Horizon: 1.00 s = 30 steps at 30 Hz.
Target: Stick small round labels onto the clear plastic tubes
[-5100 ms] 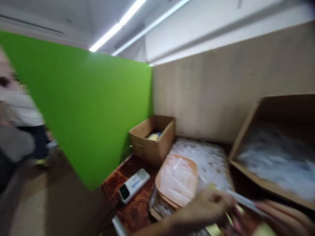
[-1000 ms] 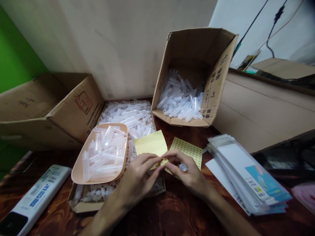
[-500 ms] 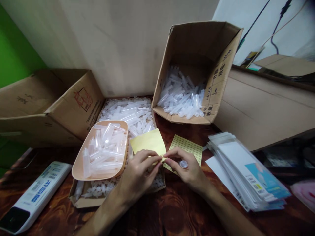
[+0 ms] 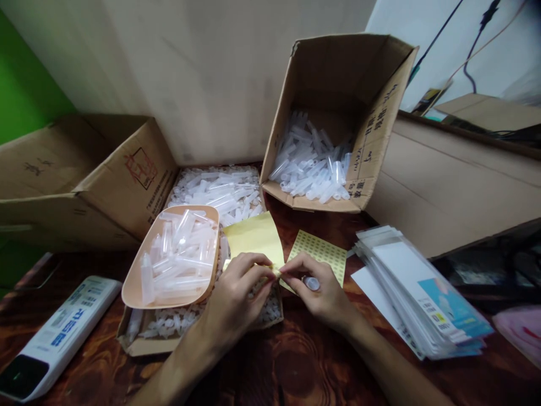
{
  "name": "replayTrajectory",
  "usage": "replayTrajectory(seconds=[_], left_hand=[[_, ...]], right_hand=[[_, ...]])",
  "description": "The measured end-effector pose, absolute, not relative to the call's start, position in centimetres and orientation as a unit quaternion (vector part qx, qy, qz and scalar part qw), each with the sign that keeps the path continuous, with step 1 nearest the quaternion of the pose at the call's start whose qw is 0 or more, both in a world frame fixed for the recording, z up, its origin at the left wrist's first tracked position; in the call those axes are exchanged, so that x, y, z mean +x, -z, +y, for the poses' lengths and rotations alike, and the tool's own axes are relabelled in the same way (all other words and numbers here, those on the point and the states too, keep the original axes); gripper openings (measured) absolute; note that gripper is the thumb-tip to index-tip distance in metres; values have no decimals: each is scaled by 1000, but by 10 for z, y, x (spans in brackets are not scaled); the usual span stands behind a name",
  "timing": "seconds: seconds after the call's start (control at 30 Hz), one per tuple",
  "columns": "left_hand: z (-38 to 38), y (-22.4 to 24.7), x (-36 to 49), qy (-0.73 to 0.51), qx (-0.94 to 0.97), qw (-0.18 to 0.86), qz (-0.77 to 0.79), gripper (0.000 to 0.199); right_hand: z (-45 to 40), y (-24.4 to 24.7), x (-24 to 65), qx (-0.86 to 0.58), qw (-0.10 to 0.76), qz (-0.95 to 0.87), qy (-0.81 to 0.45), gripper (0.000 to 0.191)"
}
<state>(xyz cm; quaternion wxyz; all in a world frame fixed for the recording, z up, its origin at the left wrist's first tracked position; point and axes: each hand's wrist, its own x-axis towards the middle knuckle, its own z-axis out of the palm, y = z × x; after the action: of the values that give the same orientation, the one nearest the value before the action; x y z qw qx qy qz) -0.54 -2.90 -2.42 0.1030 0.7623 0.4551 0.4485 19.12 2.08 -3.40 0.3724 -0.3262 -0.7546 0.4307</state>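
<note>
My left hand [image 4: 236, 301] and my right hand [image 4: 316, 290] meet at the corner of a yellow sticker sheet [image 4: 253, 237], both pinching it with the fingertips. A small clear round cap [image 4: 311, 282] sits tucked in my right hand. Under that hand lies a second yellow sheet of small labels [image 4: 323, 251]. Just left of my left hand is a peach tray [image 4: 135, 290] holding clear plastic tubes, resting on a flat box of more tubes [image 4: 220, 189].
A tilted cardboard box with clear tubes [image 4: 333, 129] stands behind. A closed carton [image 4: 80, 175] lies at left, a white device [image 4: 54, 338] at the front left, a stack of printed plastic sleeves [image 4: 418, 293] at right, a large cardboard panel [image 4: 456, 180] behind it.
Five seconds ago the view pointed left toward a green wall; it now looks down at the table. Over the last second my hands stayed pinched on the sheet corner, which lifted slightly.
</note>
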Motion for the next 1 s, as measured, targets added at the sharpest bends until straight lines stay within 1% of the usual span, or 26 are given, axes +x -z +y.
replayTrajectory(seconds=[0.2,0.33,0.5,0.77,1.0], left_hand=[[-29,23,-4,-472,745,131,453,13],[-28,23,-5,-471,748,134,448,15],[-29,25,-4,-467,752,110,451,13],[-28,25,-1,-455,756,124,454,14],[-28,29,3,-482,741,120,452,15]], right_hand=[[21,32,192,-320,373,-769,-408,19],[21,35,192,-295,375,-792,-382,25],[21,39,191,-273,389,-797,-371,25],[20,40,190,-289,385,-784,-391,23],[21,41,190,-291,380,-783,-396,22]])
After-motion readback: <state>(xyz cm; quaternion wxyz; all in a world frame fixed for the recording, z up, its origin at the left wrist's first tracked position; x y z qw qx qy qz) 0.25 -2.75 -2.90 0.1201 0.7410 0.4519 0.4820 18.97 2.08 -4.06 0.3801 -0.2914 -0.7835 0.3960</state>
